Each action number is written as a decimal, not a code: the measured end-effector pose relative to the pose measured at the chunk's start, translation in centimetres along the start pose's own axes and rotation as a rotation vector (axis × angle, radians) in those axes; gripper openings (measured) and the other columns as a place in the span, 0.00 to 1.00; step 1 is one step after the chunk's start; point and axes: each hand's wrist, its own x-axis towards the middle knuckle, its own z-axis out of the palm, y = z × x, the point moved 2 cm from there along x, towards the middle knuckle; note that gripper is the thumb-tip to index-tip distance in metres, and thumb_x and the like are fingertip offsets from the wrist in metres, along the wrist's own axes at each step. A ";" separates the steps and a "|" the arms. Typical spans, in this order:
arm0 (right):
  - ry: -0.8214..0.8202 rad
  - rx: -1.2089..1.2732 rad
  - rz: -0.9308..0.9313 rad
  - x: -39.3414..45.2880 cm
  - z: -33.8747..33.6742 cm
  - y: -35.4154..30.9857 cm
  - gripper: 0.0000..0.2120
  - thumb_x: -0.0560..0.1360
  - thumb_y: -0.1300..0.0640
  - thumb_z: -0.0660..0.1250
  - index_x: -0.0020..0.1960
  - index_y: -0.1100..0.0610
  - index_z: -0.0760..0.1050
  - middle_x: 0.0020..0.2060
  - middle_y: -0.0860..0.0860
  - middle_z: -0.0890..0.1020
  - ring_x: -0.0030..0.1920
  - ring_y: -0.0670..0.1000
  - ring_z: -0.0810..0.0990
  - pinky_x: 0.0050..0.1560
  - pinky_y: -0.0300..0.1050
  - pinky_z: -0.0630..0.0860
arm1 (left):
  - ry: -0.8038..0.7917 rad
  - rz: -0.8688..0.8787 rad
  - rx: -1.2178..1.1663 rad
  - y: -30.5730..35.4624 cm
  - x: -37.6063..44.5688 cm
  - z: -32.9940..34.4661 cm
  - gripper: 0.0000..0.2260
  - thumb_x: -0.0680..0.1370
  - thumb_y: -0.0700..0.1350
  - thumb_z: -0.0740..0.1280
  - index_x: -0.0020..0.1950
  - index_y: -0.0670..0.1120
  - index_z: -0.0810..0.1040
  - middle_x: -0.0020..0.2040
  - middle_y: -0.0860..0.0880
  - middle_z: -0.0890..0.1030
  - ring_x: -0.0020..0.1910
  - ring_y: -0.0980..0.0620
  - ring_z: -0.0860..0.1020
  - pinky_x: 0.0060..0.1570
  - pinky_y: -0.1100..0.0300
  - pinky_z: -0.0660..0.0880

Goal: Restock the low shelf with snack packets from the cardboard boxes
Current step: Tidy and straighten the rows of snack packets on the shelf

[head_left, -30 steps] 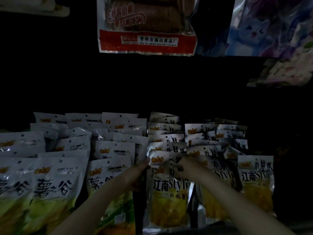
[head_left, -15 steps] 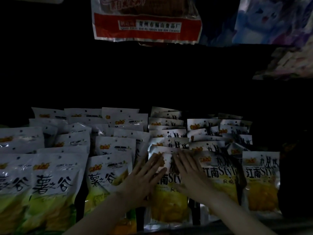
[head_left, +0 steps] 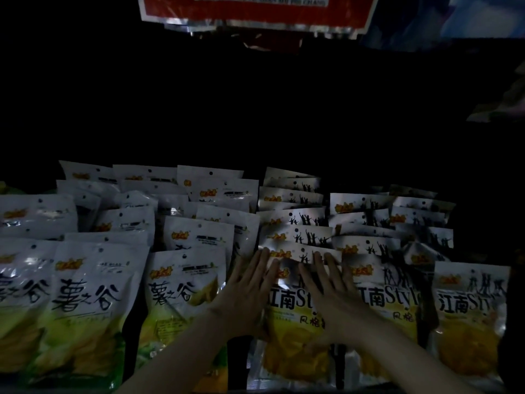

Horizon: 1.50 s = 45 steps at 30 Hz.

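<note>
The low shelf is dim and packed with rows of upright snack packets. White-and-green packets (head_left: 85, 302) fill the left half. White-and-yellow packets with dark figures (head_left: 466, 314) fill the right half. My left hand (head_left: 250, 291) and my right hand (head_left: 329, 291) lie flat, fingers straight, side by side on the front yellow packet (head_left: 292, 345) of the middle row. Both hands press on its face. The cardboard boxes are out of view.
A red-and-white packet (head_left: 255, 9) hangs from above at the top centre, with a blue-purple packet (head_left: 454, 21) to its right. The back of the shelf is black and unreadable. Further packets (head_left: 295, 194) stand in rows behind the front one.
One second ago both hands pinched the top edge of the front yellow packet. They have since flattened onto its face, and the view has dropped lower and closer to the shelf.
</note>
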 end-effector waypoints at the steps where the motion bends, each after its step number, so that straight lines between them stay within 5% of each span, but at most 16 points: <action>1: 0.026 0.006 -0.018 0.2 -0.5 -0.2 0.63 0.63 0.29 0.66 0.66 0.55 0.19 0.65 0.56 0.19 0.66 0.59 0.19 0.64 0.59 0.20 | 0.002 -0.005 0.004 -0.4 -0.3 -0.5 0.60 0.64 0.75 0.60 0.69 0.40 0.24 0.73 0.35 0.34 0.72 0.36 0.33 0.69 0.40 0.34; 4: 0.228 -0.116 -0.021 1.1 -3.2 -0.9 0.60 0.60 0.18 0.48 0.77 0.59 0.43 0.75 0.60 0.36 0.73 0.61 0.32 0.70 0.62 0.35 | -0.078 0.000 0.063 -2.3 -2.1 -2.4 0.60 0.61 0.77 0.61 0.75 0.36 0.41 0.76 0.34 0.49 0.75 0.36 0.49 0.70 0.36 0.52; 7: 0.295 -0.076 -0.099 2.7 -5.3 -2.2 0.63 0.53 0.17 0.37 0.77 0.55 0.44 0.70 0.55 0.27 0.69 0.56 0.24 0.71 0.58 0.31 | -0.147 -0.078 0.001 -5.6 -4.3 -2.9 0.56 0.62 0.75 0.58 0.75 0.36 0.51 0.72 0.39 0.65 0.72 0.42 0.61 0.68 0.38 0.59; 10: 0.486 0.007 -0.162 4.4 -8.5 -5.3 0.45 0.71 0.27 0.42 0.76 0.56 0.54 0.76 0.54 0.38 0.73 0.53 0.32 0.72 0.55 0.36 | -0.155 -0.198 -0.018 -9.6 -6.5 -3.1 0.53 0.65 0.73 0.56 0.76 0.37 0.48 0.70 0.41 0.70 0.69 0.44 0.68 0.69 0.41 0.58; 13: 0.403 0.101 -0.281 6.4 -9.3 -9.4 0.37 0.77 0.39 0.58 0.77 0.53 0.45 0.74 0.47 0.33 0.70 0.47 0.28 0.75 0.51 0.34 | -0.166 -0.341 0.015 -12.9 -8.4 -2.2 0.47 0.66 0.69 0.55 0.76 0.38 0.54 0.62 0.42 0.78 0.61 0.45 0.77 0.73 0.46 0.45; 15: 0.328 0.087 -0.296 8.0 -8.9 -12.1 0.38 0.77 0.42 0.60 0.77 0.54 0.44 0.76 0.50 0.37 0.74 0.49 0.33 0.72 0.48 0.32 | -0.181 -0.382 0.031 -14.4 -8.9 -2.2 0.40 0.70 0.68 0.59 0.73 0.42 0.63 0.68 0.43 0.73 0.70 0.44 0.68 0.71 0.45 0.34; 17: 0.273 0.050 -0.242 9.9 -8.0 -13.9 0.39 0.77 0.42 0.61 0.77 0.55 0.44 0.76 0.53 0.41 0.76 0.54 0.37 0.72 0.50 0.33 | -0.240 -0.429 0.037 -15.6 -8.8 -2.0 0.35 0.75 0.67 0.49 0.76 0.48 0.55 0.77 0.50 0.55 0.77 0.47 0.47 0.70 0.44 0.32; 19: 0.225 0.031 -0.149 11.6 -7.5 -15.1 0.40 0.76 0.41 0.62 0.77 0.55 0.45 0.76 0.55 0.45 0.76 0.58 0.42 0.73 0.56 0.36 | -0.149 -0.413 -0.110 -16.3 -9.0 -0.8 0.31 0.77 0.65 0.47 0.76 0.51 0.56 0.77 0.53 0.52 0.77 0.47 0.44 0.72 0.43 0.39; 21: 0.205 0.091 -0.053 12.5 -7.7 -15.9 0.41 0.74 0.39 0.64 0.77 0.54 0.48 0.75 0.55 0.53 0.75 0.58 0.51 0.74 0.57 0.45 | -0.122 -0.317 -0.136 -17.0 -9.7 0.0 0.25 0.81 0.59 0.45 0.70 0.48 0.70 0.72 0.47 0.67 0.73 0.41 0.62 0.68 0.41 0.61; 23: 0.232 0.199 0.026 12.5 -8.1 -16.7 0.40 0.72 0.39 0.66 0.75 0.53 0.52 0.72 0.54 0.61 0.72 0.56 0.60 0.73 0.52 0.55 | -0.024 -0.281 -0.237 -18.0 -10.0 1.0 0.26 0.81 0.59 0.41 0.56 0.53 0.78 0.55 0.51 0.82 0.56 0.45 0.81 0.48 0.50 0.79; 25: 0.227 0.284 0.068 11.9 -8.6 -17.7 0.36 0.73 0.42 0.67 0.74 0.54 0.56 0.71 0.53 0.65 0.70 0.54 0.64 0.70 0.46 0.61 | 0.064 -0.275 -0.366 -18.7 -10.6 1.2 0.15 0.80 0.59 0.51 0.58 0.56 0.72 0.59 0.54 0.79 0.61 0.47 0.78 0.56 0.50 0.76; 27: 0.185 0.236 0.096 10.9 -8.9 -18.3 0.30 0.75 0.45 0.66 0.72 0.55 0.61 0.69 0.53 0.68 0.68 0.52 0.67 0.64 0.41 0.64 | 0.052 -0.242 -0.550 -18.2 -10.3 1.4 0.16 0.78 0.56 0.61 0.65 0.56 0.68 0.70 0.55 0.68 0.74 0.48 0.61 0.72 0.48 0.55; 29: 0.134 0.187 0.169 10.2 -8.8 -18.3 0.27 0.75 0.43 0.65 0.69 0.54 0.68 0.66 0.53 0.71 0.67 0.52 0.67 0.61 0.39 0.65 | 0.112 -0.251 -0.558 -17.8 -9.8 1.7 0.18 0.78 0.54 0.61 0.67 0.55 0.66 0.70 0.56 0.66 0.74 0.53 0.57 0.73 0.51 0.45; 36: 0.178 -0.055 0.332 9.9 -9.8 -17.7 0.12 0.78 0.57 0.61 0.59 0.57 0.75 0.58 0.58 0.74 0.65 0.58 0.65 0.67 0.52 0.61 | 0.185 -0.278 -0.649 -17.6 -7.2 0.3 0.17 0.78 0.53 0.62 0.66 0.55 0.65 0.63 0.55 0.72 0.65 0.54 0.68 0.69 0.59 0.56; 40: 0.168 -0.111 0.372 10.1 -10.2 -15.6 0.26 0.75 0.63 0.63 0.71 0.57 0.60 0.67 0.58 0.67 0.70 0.60 0.61 0.71 0.57 0.57 | 0.114 -0.211 -0.728 -15.8 -6.0 0.5 0.28 0.77 0.50 0.65 0.74 0.51 0.57 0.72 0.50 0.62 0.71 0.49 0.63 0.68 0.58 0.62; 45: 0.196 0.178 0.288 13.7 -8.7 -14.2 0.46 0.73 0.42 0.67 0.77 0.52 0.39 0.76 0.58 0.41 0.76 0.61 0.41 0.75 0.59 0.48 | -0.094 -0.302 -0.774 -14.8 -6.0 1.3 0.43 0.75 0.52 0.69 0.76 0.53 0.38 0.77 0.45 0.43 0.75 0.44 0.55 0.68 0.53 0.64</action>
